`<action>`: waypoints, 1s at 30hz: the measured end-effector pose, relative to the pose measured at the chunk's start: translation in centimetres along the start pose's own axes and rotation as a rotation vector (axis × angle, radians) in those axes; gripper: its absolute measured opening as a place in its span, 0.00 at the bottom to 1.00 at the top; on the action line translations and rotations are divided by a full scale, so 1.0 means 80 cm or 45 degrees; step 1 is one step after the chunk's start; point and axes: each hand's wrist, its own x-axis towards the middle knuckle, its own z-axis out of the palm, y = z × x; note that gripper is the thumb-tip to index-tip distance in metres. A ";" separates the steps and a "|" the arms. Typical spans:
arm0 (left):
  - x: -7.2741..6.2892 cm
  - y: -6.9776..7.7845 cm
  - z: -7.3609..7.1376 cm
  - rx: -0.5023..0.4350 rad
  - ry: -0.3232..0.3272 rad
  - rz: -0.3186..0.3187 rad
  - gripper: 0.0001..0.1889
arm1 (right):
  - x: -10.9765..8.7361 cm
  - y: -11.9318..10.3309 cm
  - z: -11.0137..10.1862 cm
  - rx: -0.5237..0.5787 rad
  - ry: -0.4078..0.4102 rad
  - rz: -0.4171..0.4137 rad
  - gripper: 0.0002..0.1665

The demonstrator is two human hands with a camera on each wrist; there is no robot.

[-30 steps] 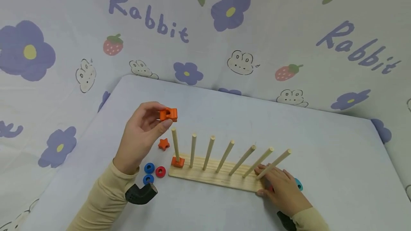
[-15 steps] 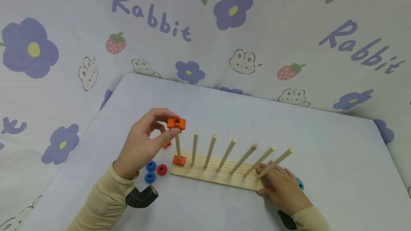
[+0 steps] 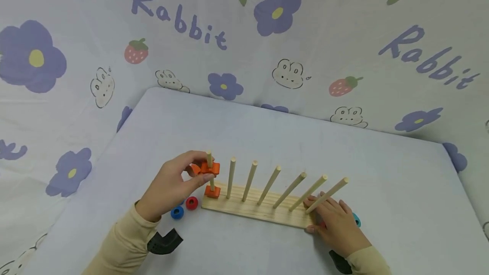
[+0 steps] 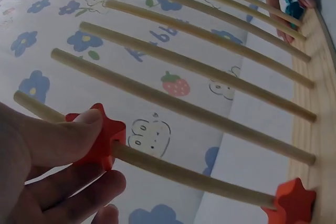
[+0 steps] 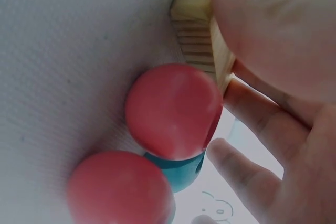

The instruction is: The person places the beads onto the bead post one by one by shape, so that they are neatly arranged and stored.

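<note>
My left hand [image 3: 172,186] pinches an orange star bead [image 3: 212,168] between thumb and fingers. The leftmost peg [image 3: 209,156] passes through the bead's hole, and its tip stands out above. In the left wrist view the bead [image 4: 113,135] sits well up the peg. At the foot of that peg lies another orange star bead [image 3: 212,192], on the wooden pegboard [image 3: 259,212]. Several bare pegs stand in a row to its right. My right hand [image 3: 338,224] grips the board's right end, thumb at the near edge and fingers on the far side.
Left of the board are a red bead [image 3: 192,203] and a blue bead [image 3: 177,212], with another blue one mostly hidden. A loose orange star [image 3: 195,169] shows behind the left fingers. Red beads [image 5: 173,111] and a teal bead [image 5: 181,174] lie beside the right hand.
My left hand has moved right and down, bringing the star bead from above the leftmost peg to partway down it. The right hand stays on the board's end.
</note>
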 end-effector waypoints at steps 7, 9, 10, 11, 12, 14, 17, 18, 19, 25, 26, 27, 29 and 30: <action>-0.003 -0.031 0.015 0.120 -0.138 -0.086 0.15 | -0.001 0.001 0.000 0.019 -0.001 0.015 0.34; -0.005 -0.038 0.018 0.129 -0.160 -0.096 0.14 | -0.001 0.001 0.000 0.032 0.000 0.009 0.34; -0.007 -0.042 0.019 0.130 -0.167 -0.099 0.14 | 0.000 0.001 0.001 0.038 0.001 0.006 0.34; -0.008 -0.046 0.021 0.133 -0.170 -0.096 0.15 | 0.000 0.001 0.001 0.046 0.004 0.006 0.34; -0.009 -0.050 0.023 0.140 -0.173 -0.090 0.14 | 0.000 0.001 0.001 0.051 0.007 0.004 0.34; -0.011 -0.055 0.027 0.152 -0.179 -0.083 0.14 | 0.000 0.001 0.002 0.057 0.017 0.000 0.33; -0.013 -0.062 0.031 0.186 -0.189 -0.073 0.13 | 0.000 0.000 0.001 0.069 0.017 0.008 0.33; -0.013 -0.063 0.032 0.195 -0.192 -0.073 0.13 | 0.000 0.000 0.000 0.070 0.014 0.009 0.33; -0.013 -0.063 0.033 0.200 -0.194 -0.076 0.13 | 0.000 -0.001 0.000 0.072 0.010 0.011 0.33; -0.015 -0.068 0.035 0.215 -0.194 -0.052 0.13 | 0.001 -0.002 -0.002 0.084 -0.011 0.025 0.33; -0.014 -0.068 0.036 0.217 -0.194 -0.047 0.13 | 0.001 -0.003 -0.002 0.083 -0.012 0.027 0.33; -0.014 -0.068 0.036 0.220 -0.196 -0.043 0.13 | 0.001 -0.003 -0.002 0.080 -0.013 0.029 0.33; -0.014 -0.068 0.036 0.224 -0.200 -0.041 0.12 | 0.001 -0.004 -0.002 0.079 -0.013 0.032 0.33; -0.013 -0.068 0.036 0.228 -0.203 -0.043 0.12 | 0.001 -0.004 -0.002 0.080 -0.012 0.033 0.33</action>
